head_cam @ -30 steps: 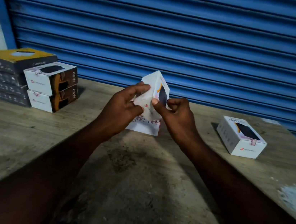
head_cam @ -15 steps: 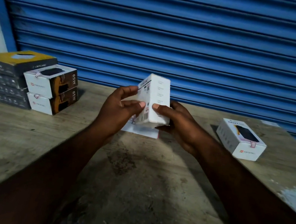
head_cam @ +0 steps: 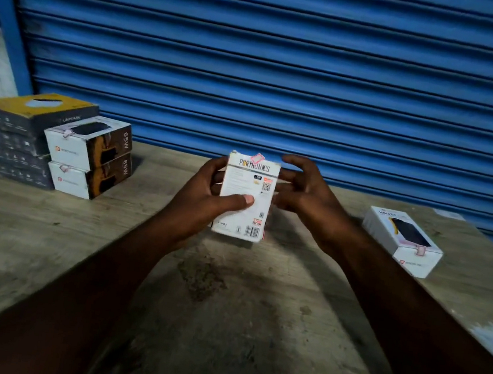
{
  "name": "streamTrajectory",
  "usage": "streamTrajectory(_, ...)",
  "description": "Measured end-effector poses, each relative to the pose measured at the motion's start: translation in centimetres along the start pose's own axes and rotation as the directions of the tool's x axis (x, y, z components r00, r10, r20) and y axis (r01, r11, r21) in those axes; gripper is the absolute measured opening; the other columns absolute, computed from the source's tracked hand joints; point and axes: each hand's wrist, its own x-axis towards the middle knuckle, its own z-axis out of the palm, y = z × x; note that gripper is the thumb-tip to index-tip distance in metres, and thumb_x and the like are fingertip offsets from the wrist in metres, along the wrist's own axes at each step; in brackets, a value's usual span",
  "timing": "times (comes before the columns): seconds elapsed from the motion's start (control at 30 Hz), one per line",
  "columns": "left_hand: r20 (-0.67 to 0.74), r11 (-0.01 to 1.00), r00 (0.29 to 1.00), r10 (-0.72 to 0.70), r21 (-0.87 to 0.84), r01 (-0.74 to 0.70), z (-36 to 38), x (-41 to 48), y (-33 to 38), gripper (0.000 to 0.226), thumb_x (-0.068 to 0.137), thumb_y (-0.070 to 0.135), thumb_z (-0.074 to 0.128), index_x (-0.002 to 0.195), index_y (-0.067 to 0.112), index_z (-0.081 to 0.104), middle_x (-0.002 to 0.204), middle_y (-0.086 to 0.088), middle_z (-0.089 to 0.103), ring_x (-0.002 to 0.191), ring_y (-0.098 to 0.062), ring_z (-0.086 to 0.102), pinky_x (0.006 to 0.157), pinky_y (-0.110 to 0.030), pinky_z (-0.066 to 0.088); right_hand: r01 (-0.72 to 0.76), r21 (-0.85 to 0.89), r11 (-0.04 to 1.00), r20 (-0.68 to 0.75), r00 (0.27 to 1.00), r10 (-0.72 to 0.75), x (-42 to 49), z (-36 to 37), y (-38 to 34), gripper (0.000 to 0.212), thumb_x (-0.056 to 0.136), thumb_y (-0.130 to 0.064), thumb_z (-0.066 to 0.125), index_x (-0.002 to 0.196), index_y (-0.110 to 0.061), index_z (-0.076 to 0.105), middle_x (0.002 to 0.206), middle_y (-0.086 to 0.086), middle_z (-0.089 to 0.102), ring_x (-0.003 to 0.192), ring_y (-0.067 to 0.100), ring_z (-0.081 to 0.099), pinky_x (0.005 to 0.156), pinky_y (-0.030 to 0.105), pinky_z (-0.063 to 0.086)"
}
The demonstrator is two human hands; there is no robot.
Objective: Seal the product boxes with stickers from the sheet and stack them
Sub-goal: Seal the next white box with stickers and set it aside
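A: Where is the box being sealed?

B: Dead centre, lifted off the worn wooden surface [head_cam: 220,324]; the left hand [head_cam: 206,200] grasps the white cardboard product box [head_cam: 247,196] upright, with the thumb laid across its printed back and the fingers behind it.

A: And the other one?

B: The right hand [head_cam: 303,194] is released, its fingers spread and loosely bent just beside the box's three o'clock edge; whether they brush it I cannot tell.

A: Why hold it that way?

B: I'd judge it brings the top flap into view; a small pink sticker [head_cam: 257,158] sits folded over the twelve o'clock edge, so that end looks sealed; the bottom end is too blurred to read.

A: Stacking next, then?

B: Likely; the stack of two white-and-brown boxes [head_cam: 86,156] sits at ten o'clock, each with a pink seal, hard against a taller pile of dark grey boxes [head_cam: 18,150] topped by a yellow-faced one; the faces are flat, stiff card, so they should sit square.

A: Anything else?

B: A lone white box [head_cam: 401,238] lies flat at three o'clock with a seal over its near edge; behind everything is a blue ribbed metal shutter [head_cam: 286,66]; the sticker sheet I cannot make out.
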Motion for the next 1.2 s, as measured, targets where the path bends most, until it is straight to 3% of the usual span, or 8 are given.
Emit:
streamTrajectory(0.07,0.002,0.999,0.999,0.032,0.035,-0.032,0.0,0.0,-0.1,0.07,0.079,0.001,0.079,0.14,0.014,0.046,0.124,-0.001,0.068,0.106,-0.01,0.069,0.085,-0.028,0.059,0.079,-0.025,0.997,0.026,0.997,-0.078,0.0,-0.1,-0.2,0.056,0.083,0.02,0.051,0.131,-0.009,0.05,0.122,0.011,0.062,0.093,0.013,0.064,0.07,0.018,0.053)
streamTrajectory(0.2,-0.017,0.996,0.999,0.047,0.071,-0.046,0.1,-0.1,-0.3,0.079,0.074,-0.001,0.083,0.139,0.017,0.04,0.124,0.002,0.063,0.11,-0.007,0.065,0.091,-0.03,0.057,0.2,-0.13,0.971,0.078,0.978,-0.191,0.0,-0.1,-0.4,0.04,0.082,0.002,0.062,0.116,-0.019,0.064,0.122,0.004,0.067,0.113,0.018,0.063,0.096,0.037,0.054)
streamTrajectory(0.27,-0.018,0.996,0.998,0.053,0.068,-0.052,0.3,-0.1,-0.3,0.079,0.074,-0.002,0.082,0.137,0.019,0.038,0.121,0.001,0.063,0.106,-0.003,0.066,0.088,-0.028,0.058,0.273,-0.2,0.941,0.063,0.962,-0.265,-0.1,0.1,-0.6,0.033,0.085,-0.003,0.067,0.116,-0.015,0.067,0.122,-0.001,0.067,0.114,0.012,0.063,0.101,0.037,0.051)
streamTrajectory(0.5,-0.022,0.996,0.999,0.031,0.088,-0.029,0.2,0.0,-0.4,0.083,0.07,0.008,0.089,0.134,0.025,0.038,0.118,0.001,0.065,0.109,-0.014,0.067,0.093,-0.043,0.058,0.371,-0.32,0.872,0.024,0.923,-0.384,-0.3,0.6,-1.1,0.016,0.087,-0.012,0.071,0.099,-0.023,0.074,0.113,-0.016,0.067,0.121,0.003,0.056,0.094,0.046,0.053)
streamTrajectory(0.63,-0.034,0.987,0.997,0.068,0.148,-0.062,0.1,-0.1,-0.2,0.082,0.071,0.009,0.088,0.134,0.026,0.038,0.119,0.003,0.062,0.109,-0.01,0.064,0.094,-0.042,0.057,0.382,-0.398,0.834,-0.015,0.906,-0.422,-0.3,0.8,-1.3,0.008,0.085,-0.02,0.072,0.091,-0.025,0.075,0.103,-0.016,0.07,0.106,0.0,0.062,0.088,0.035,0.051)
streamTrajectory(0.83,-0.018,0.983,0.997,0.07,0.172,-0.066,0.1,-0.2,0.0,0.084,0.072,0.01,0.087,0.138,0.027,0.037,0.121,0.002,0.062,0.108,-0.009,0.064,0.092,-0.041,0.058,0.509,-0.679,0.528,0.109,0.782,-0.614,-0.5,0.3,-2.1,0.007,0.087,-0.024,0.067,0.092,-0.026,0.073,0.09,-0.014,0.066,0.09,0.01,0.056,0.08,0.036,0.047)
streamTrajectory(1.0,0.073,0.962,0.976,0.207,0.168,-0.217,0.6,-0.8,0.7,0.089,0.078,-0.001,0.079,0.14,0.032,0.024,0.122,-0.001,0.054,0.099,-0.001,0.068,0.077,-0.021,0.058,0.518,-0.65,0.556,0.122,0.793,-0.597,-0.7,0.3,-2.8,0.008,0.089,-0.017,0.067,0.093,-0.017,0.073,0.09,-0.006,0.069,0.087,0.008,0.063,0.081,0.035,0.052)
streamTrajectory(1.2,0.097,0.927,0.94,0.328,0.158,-0.34,1.2,-1.5,1.5,0.033,0.094,0.007,0.064,0.114,0.025,0.045,0.113,0.012,0.061,0.098,0.002,0.067,0.071,-0.017,0.055,0.493,-0.632,0.598,0.137,0.83,-0.54,-1.1,-0.1,-4.2,0.007,0.09,-0.013,0.067,0.091,-0.016,0.073,0.088,-0.008,0.07,0.086,0.003,0.064,0.078,0.02,0.053)
